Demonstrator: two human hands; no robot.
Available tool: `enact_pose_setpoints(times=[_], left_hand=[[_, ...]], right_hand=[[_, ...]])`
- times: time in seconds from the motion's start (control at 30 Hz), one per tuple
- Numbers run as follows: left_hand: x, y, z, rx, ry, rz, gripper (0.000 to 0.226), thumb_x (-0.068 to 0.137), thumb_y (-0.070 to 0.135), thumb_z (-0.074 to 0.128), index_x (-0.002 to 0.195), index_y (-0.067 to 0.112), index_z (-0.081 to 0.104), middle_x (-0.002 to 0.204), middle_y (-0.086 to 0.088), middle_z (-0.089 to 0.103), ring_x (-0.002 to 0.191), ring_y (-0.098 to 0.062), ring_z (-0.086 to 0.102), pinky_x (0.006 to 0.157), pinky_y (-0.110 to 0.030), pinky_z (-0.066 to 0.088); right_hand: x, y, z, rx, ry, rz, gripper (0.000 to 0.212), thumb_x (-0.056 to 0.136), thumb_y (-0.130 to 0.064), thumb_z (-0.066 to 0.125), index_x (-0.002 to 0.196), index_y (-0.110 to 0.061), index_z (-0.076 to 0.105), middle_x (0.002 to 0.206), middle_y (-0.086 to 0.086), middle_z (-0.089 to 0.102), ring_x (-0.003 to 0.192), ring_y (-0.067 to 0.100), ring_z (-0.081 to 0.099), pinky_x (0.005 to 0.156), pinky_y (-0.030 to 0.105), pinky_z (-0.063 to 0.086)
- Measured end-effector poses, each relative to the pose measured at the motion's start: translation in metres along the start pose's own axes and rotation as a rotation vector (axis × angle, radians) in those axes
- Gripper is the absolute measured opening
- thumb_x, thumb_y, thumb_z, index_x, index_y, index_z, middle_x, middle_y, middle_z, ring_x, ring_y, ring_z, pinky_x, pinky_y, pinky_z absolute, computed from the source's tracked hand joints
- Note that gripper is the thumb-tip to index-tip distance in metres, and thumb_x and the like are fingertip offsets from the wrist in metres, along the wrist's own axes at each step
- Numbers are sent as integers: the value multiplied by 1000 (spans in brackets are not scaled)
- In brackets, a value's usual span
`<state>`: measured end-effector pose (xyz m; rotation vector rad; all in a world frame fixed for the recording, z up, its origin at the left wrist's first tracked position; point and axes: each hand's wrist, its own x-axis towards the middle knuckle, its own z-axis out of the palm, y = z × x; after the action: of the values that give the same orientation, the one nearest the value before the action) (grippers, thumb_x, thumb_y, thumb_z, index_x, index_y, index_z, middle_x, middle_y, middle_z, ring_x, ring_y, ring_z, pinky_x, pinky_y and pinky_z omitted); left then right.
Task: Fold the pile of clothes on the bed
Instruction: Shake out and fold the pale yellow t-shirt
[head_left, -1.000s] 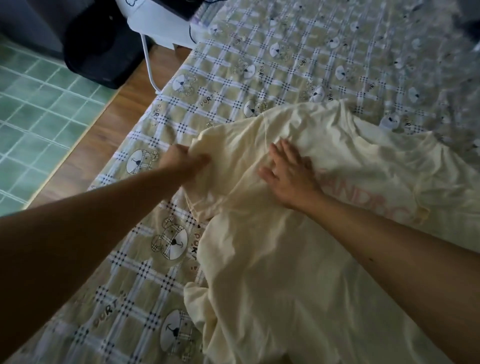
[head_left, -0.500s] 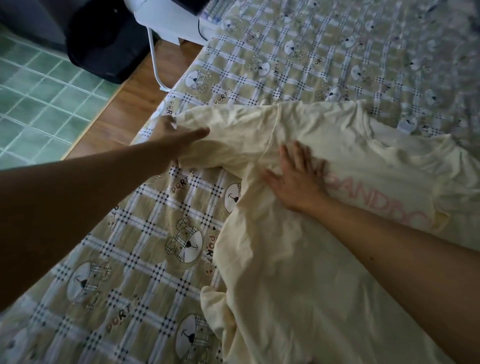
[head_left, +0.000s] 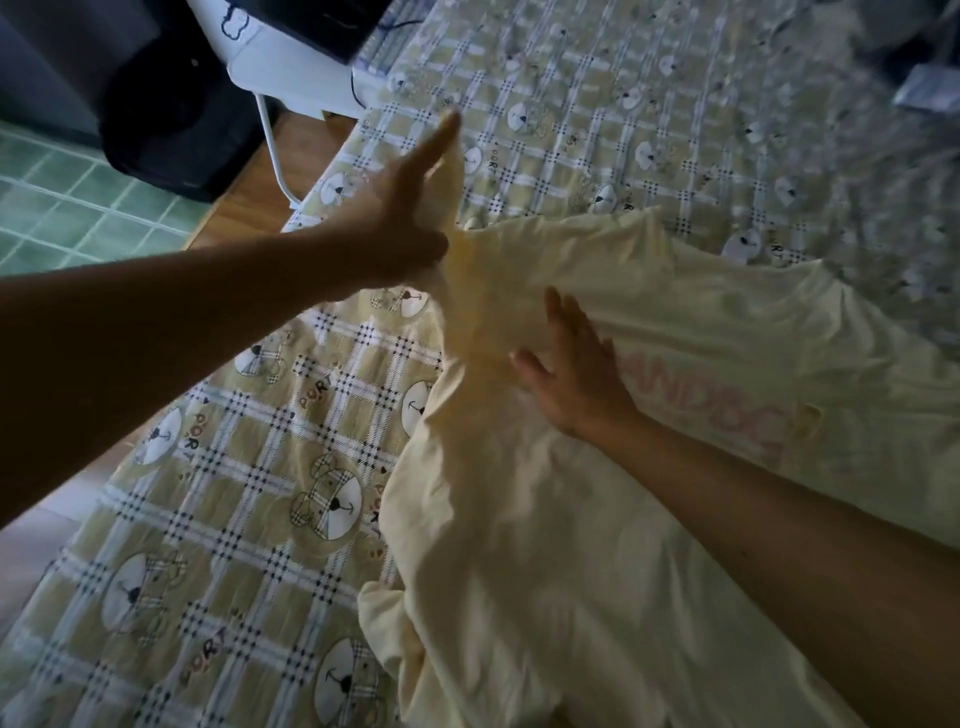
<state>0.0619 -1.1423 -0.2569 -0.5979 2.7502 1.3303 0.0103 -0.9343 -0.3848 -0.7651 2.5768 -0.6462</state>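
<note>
We look down on a bed (head_left: 597, 104) covered with a yellow-and-white plaid sheet (head_left: 234, 519) printed with cartoon bears. Beside several bears the brown word "PORT" (head_left: 313, 393) can be read. A pale yellow T-shirt (head_left: 545, 571) lies rumpled across the lower right and centre of the frame, on the sheet. Faint pink capitals (head_left: 711, 410) run across it at centre right. We make out roughly "ANDDOG", with the start hidden by the wrist.

The left hand (head_left: 400, 218), reaching in from the left edge, has its grip closed on one bunched sleeve (head_left: 457, 260) of the T-shirt. It holds the sleeve above the sheet, so the cloth stretches taut toward the body of the garment. One finger points toward the top of the frame. The hand is blurred, so we cannot tell exactly how the fingers lie.

The right hand (head_left: 576, 379), at centre, lies flat on the T-shirt just below the sleeve, fingers spread, its grip holding nothing.

At upper left stand a white stand (head_left: 291, 67) and a black bin-like object (head_left: 171, 119), on green tiled floor (head_left: 52, 208).
</note>
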Motion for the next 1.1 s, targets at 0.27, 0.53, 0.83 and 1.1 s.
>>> enact_pose_setpoints(times=[0.27, 0.53, 0.83, 1.1], left_hand=[[3, 53, 128, 254, -315, 290, 91, 99, 41, 55, 158, 25, -13, 142, -26, 50, 109, -35, 64, 100, -46, 49], [-5, -24, 208, 716, -244, 176, 74, 99, 58, 28, 158, 30, -7, 167, 1, -14, 153, -24, -12, 123, -45, 0], [17, -37, 201, 792, -174, 198, 92, 79, 78, -2, 158, 31, -3, 167, 4, -12, 153, -22, -11, 122, -51, 0], [-16, -19, 189, 635, -189, 126, 91, 86, 68, 25, 159, 17, 10, 167, -7, 4, 154, -25, -1, 122, -50, -2]], right_hand=[[-64, 104, -56, 365, 298, 229, 82, 92, -51, 47, 158, -17, 11, 159, 11, 26, 145, 24, 31, 114, 34, 30], [-116, 153, -59, 126, 316, -117, 68, 96, -37, 45, 156, -17, 21, 159, 8, 26, 148, 20, 26, 118, 34, 27], [-100, 226, -103, -384, 207, 122, 75, 94, -60, 15, 158, -23, 2, 166, 5, -6, 153, 27, -4, 121, 56, 8], [-117, 229, -103, -277, -58, 222, 90, 81, -68, 18, 158, -22, 4, 166, 7, -5, 153, 27, -4, 120, 58, 7]])
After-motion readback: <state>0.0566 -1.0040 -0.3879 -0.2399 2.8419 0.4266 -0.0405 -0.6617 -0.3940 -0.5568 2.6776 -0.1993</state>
